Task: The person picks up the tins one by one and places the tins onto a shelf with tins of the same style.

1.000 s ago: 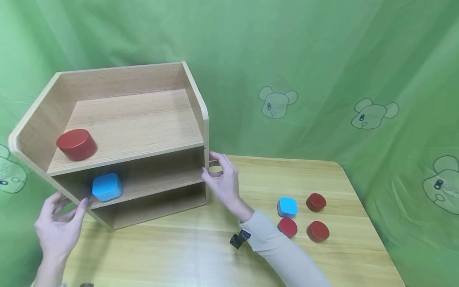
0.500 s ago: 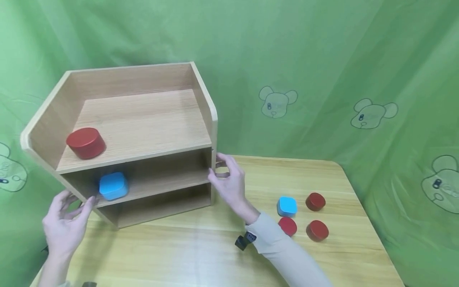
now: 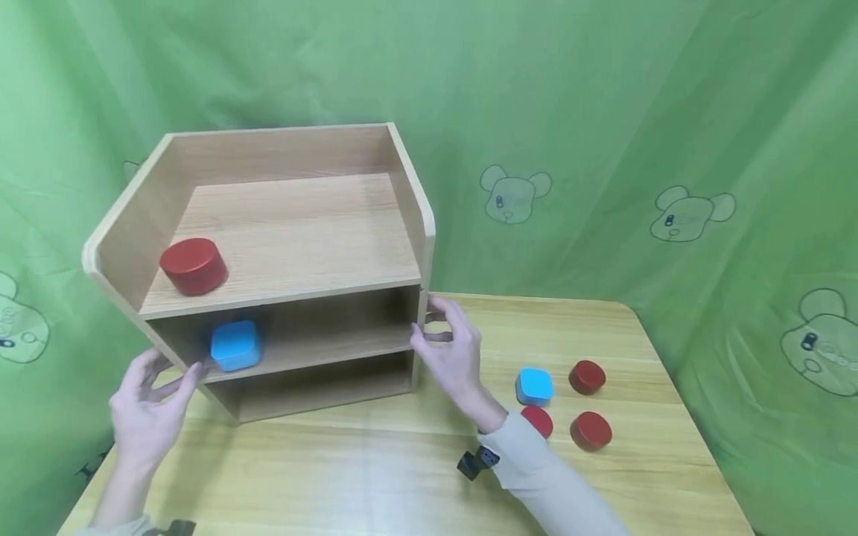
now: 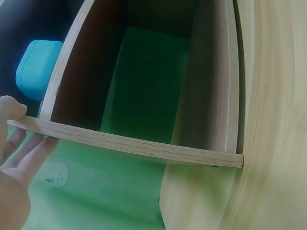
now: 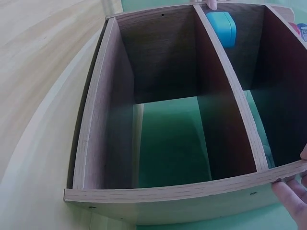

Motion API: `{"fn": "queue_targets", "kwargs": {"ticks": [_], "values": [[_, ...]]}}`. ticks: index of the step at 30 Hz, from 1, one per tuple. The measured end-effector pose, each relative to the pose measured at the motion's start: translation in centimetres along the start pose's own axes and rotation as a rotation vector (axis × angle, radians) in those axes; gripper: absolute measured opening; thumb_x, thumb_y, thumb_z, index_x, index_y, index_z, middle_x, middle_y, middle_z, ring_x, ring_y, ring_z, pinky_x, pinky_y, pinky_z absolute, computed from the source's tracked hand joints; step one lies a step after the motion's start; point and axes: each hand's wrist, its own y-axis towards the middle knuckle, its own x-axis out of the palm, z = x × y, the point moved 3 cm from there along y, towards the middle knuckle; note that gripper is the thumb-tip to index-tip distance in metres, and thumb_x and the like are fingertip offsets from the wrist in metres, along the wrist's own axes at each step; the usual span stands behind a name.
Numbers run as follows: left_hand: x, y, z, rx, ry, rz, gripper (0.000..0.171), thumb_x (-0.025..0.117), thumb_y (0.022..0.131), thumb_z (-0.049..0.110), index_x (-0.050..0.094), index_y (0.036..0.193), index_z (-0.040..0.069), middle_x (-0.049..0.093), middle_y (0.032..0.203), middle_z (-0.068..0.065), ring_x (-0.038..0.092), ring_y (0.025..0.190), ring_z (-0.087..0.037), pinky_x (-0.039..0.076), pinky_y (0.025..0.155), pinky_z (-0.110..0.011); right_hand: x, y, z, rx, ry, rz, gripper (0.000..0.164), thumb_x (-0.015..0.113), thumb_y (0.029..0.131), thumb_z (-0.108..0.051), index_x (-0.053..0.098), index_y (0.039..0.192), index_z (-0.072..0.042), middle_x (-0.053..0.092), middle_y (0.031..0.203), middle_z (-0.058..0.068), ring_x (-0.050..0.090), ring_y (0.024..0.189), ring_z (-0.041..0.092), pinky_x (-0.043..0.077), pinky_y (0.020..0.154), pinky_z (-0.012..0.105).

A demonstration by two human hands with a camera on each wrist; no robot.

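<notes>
A person's left hand (image 3: 147,409) grips one side of the wooden shelf (image 3: 302,231), and the right hand (image 3: 454,356) grips the other side. The shelf is at the left part of the wooden table (image 3: 322,469). A red round block (image 3: 194,269) sits on its top board. A blue square box (image 3: 236,347) sits one level down. More red blocks (image 3: 591,432) and another blue box (image 3: 534,386) are off to the right.

Pale matt wood-grained shelf (image 3: 302,231), creased green cloth curtain (image 3: 439,67) at twelve o'clock
Satin red cylinder (image 3: 194,268) at nine, glossy yellow wood-grained tabletop (image 3: 402,476) at six, in the head view.
</notes>
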Motion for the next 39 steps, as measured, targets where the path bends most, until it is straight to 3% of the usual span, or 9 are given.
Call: {"fn": "queue_targets", "kwargs": {"ticks": [7,11,22,30,39], "values": [[1.6,0.3,-0.1,-0.006,-0.041,-0.037,0.053,0.07,0.078,-0.03,0.062,0.128,-0.015,0.072,0.113,0.019,0.07,0.103,0.004,0.064,0.083,-0.01,-1.8,-0.4,0.4,-0.009,-0.016,0.04,0.042,0.076,0.081,0.01,0.068,0.122,0.007,0.073,0.107,0.024,0.074,0.091,0.038,0.069,0.063,0.022],[2.5,0.4,0.0,0.027,-0.039,-0.061,0.052,0.07,0.078,-0.03,0.062,0.128,-0.016,0.072,0.114,0.021,0.07,0.102,0.005,0.063,0.082,-0.008,-2.6,-0.8,0.5,0.008,-0.025,0.046,0.041,0.076,0.081,0.01,0.068,0.122,0.006,0.073,0.107,0.022,0.074,0.089,0.036,0.069,0.064,0.021],[6.2,0.8,0.4,0.012,-0.099,-0.143,0.047,0.07,0.08,-0.028,0.059,0.126,-0.019,0.07,0.113,0.025,0.069,0.104,0.009,0.064,0.082,-0.01,-5.7,-1.3,1.0,0.032,-0.049,0.117,0.04,0.077,0.079,0.013,0.071,0.118,0.004,0.075,0.103,0.018,0.07,0.09,0.005,0.069,0.065,0.019],[7.9,1.4,0.4,0.043,-0.113,-0.188,0.046,0.071,0.081,-0.026,0.06,0.125,-0.018,0.069,0.112,0.026,0.068,0.103,0.009,0.065,0.082,-0.011,-7.3,-1.3,1.2,0.011,-0.073,0.166,0.038,0.077,0.077,0.013,0.072,0.114,0.005,0.075,0.1,0.019,0.069,0.09,-0.002,0.067,0.064,0.015],[9.5,1.5,0.5,0.011,-0.161,-0.225,0.047,0.071,0.082,-0.024,0.061,0.127,-0.015,0.071,0.112,0.024,0.069,0.103,0.008,0.065,0.082,-0.013,-8.7,-1.1,1.4,-0.006,-0.084,0.191,0.039,0.078,0.076,0.012,0.071,0.114,0.008,0.075,0.101,0.024,0.069,0.09,-0.004,0.066,0.063,0.014]]}}
